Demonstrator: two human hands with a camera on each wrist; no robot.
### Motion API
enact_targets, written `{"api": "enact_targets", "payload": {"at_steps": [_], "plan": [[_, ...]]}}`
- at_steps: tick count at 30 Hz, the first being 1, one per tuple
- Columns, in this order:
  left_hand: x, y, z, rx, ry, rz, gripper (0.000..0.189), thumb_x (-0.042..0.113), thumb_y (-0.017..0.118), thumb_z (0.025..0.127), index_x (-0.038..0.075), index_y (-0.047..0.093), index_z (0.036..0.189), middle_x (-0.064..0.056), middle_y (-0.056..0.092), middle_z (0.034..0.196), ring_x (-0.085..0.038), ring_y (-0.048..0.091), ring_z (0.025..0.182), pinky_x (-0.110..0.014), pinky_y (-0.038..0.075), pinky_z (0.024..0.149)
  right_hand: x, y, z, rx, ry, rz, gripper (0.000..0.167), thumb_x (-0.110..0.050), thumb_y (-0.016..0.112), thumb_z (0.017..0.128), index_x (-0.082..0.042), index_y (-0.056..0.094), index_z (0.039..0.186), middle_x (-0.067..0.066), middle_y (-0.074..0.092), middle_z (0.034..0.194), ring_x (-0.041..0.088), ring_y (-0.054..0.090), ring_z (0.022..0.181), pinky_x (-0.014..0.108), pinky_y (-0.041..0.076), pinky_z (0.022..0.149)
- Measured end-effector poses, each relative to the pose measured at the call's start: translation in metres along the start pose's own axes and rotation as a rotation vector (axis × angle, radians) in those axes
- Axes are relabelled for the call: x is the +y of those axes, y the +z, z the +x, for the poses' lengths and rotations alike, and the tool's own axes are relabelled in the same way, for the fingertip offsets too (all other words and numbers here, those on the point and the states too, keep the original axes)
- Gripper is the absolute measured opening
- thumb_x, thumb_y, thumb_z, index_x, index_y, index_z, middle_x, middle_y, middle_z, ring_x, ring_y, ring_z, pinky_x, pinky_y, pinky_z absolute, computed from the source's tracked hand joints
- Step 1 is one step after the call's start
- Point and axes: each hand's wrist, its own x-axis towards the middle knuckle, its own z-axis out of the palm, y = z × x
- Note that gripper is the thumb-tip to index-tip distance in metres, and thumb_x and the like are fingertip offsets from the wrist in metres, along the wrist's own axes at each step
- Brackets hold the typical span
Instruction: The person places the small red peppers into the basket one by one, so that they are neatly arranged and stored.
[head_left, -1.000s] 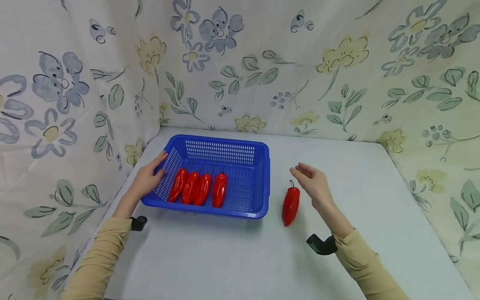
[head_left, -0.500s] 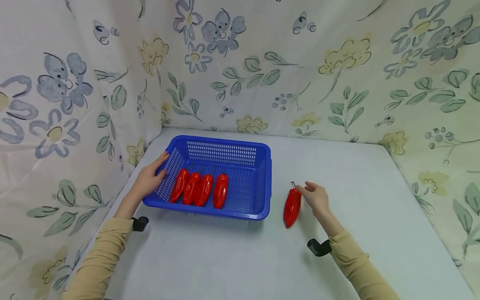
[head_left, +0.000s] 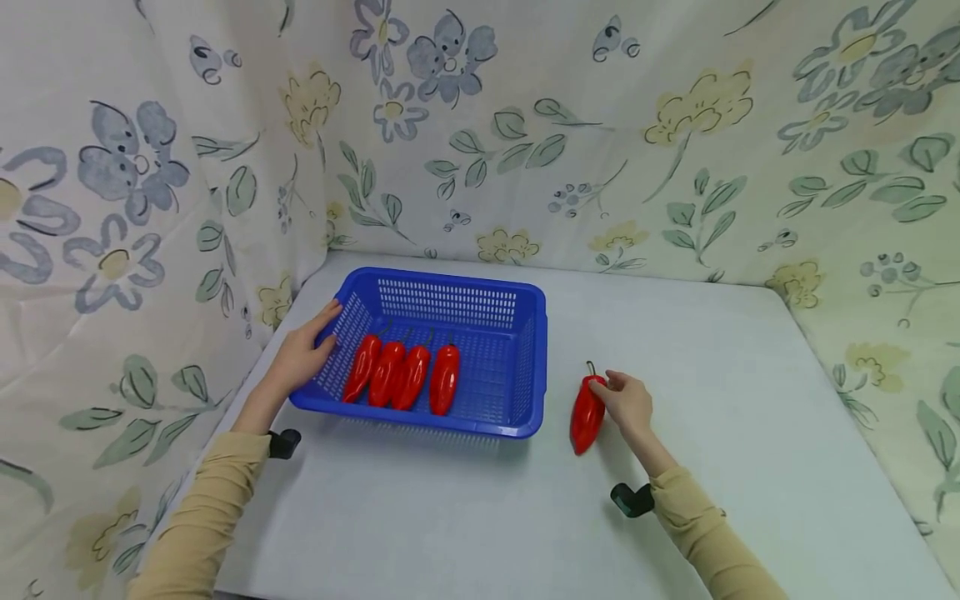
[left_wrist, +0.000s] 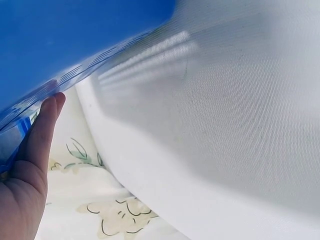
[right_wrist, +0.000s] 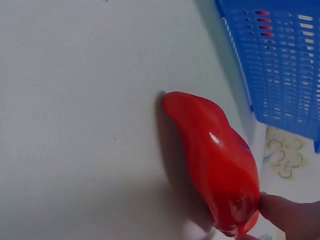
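Note:
A glossy red pepper (head_left: 587, 414) with a thin dark stem lies on the white table, right of the blue basket (head_left: 542, 367). My right hand (head_left: 628, 403) pinches it near the stem end. From the right wrist, the pepper (right_wrist: 220, 155) fills the middle of the view, a fingertip (right_wrist: 272, 207) against its side. My left hand (head_left: 302, 354) rests at the basket's left end, fingers straight along the rim. The left wrist view shows this hand (left_wrist: 32, 155) against the basket's slotted side wall. Several red peppers (head_left: 445, 379) lie side by side in the basket's left half.
The white table (head_left: 420, 517) extends in front of the basket and right of the loose pepper. A flowered curtain (head_left: 495, 125) hangs along the back and both sides. Each wrist carries a small black camera, such as the right one (head_left: 632, 500).
My right hand has come down and left onto the loose pepper, its thumb and fingers closing near the stem. The left hand stays at the basket's end. The view has shifted slightly.

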Motion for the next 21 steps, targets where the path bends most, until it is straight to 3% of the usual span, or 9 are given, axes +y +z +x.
{"api": "enact_targets", "payload": {"at_steps": [8,21], "plan": [[-0.0007,0.0004,0.0013,0.004,0.001,0.005,0.053,0.005,0.046,0.095,0.007,0.034,0.147,-0.013,0.027,0.155,-0.044,0.033,0.136,-0.061,0.029,0.109,0.0022,0.0065,-0.0001,0.048,-0.082,-0.033,0.044,-0.021,0.057,0.091,0.006,0.056,0.126,0.028,0.061,0.115,0.035,0.059,0.097,0.035,0.057,0.076],[-0.0004,0.0001,0.0003,-0.004,-0.002,-0.009,0.053,0.006,0.046,0.095,0.007,0.034,0.147,-0.012,0.028,0.155,-0.044,0.033,0.136,-0.061,0.03,0.108,0.0006,0.0084,-0.0025,0.052,-0.083,-0.006,0.041,-0.016,0.056,0.091,0.006,0.055,0.125,0.029,0.06,0.116,0.039,0.059,0.1,0.046,0.056,0.085]]}}
